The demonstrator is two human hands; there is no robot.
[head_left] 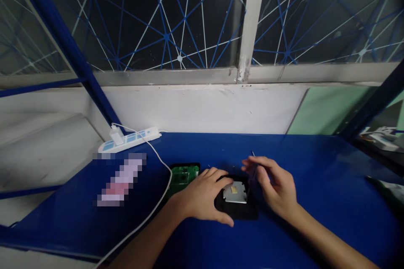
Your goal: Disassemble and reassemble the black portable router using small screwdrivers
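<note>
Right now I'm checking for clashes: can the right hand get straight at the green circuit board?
Probably not: the left hand and black casing lie between the right hand and green board.

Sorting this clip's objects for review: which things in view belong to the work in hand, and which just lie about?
Part of the work, apparently:
black casing with metal plate, left hand on it
thin tool in right hand
green circuit board beside left hand

Apparently just lying about:
power strip with white plug
white cable
pixelated item
</note>
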